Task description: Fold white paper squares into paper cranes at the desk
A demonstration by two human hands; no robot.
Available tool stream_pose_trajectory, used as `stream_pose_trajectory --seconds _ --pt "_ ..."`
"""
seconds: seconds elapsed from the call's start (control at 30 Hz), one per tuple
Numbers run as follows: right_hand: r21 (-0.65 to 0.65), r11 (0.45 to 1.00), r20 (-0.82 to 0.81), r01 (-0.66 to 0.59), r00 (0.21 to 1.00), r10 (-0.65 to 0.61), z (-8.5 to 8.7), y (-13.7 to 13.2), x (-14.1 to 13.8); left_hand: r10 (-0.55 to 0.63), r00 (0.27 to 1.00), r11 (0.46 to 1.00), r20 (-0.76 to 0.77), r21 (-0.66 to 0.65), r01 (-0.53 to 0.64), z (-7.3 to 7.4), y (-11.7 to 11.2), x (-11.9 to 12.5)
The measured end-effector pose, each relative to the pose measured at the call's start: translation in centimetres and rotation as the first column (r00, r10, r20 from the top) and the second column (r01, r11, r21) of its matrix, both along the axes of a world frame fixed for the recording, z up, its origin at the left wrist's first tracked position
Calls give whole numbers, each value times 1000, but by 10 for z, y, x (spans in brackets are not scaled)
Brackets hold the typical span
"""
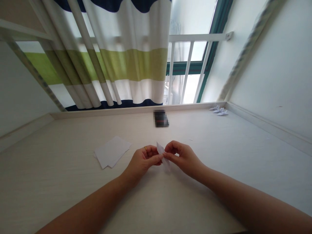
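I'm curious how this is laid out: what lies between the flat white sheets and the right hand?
From the white sheets to the right hand, the head view shows the left hand, then the folded white paper, which both hands pinch.

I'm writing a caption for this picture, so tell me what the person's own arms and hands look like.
Both forearms are bare, with no sleeve in view. The left hand wears a gold-coloured ring on one finger; the right hand shows none. No gloves, watch or bracelet show.
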State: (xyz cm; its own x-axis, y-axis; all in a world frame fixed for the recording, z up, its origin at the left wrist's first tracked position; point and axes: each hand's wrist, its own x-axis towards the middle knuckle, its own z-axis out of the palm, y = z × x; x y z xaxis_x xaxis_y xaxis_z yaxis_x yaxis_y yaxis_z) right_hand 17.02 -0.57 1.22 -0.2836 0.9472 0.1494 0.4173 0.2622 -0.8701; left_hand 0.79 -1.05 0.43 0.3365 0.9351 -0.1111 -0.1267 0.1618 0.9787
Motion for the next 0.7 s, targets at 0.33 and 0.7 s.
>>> stream_pose_trajectory --seconds 0.33,0.7 --pt "343 939 230 -9 970 -74 -1 -7 0 57 998 998 -27 -8 -57 -1 -5 4" --pt "427 904 118 11 991 -68 -5 -5 -1 129 991 992 16 12 -130 -1 -7 8"
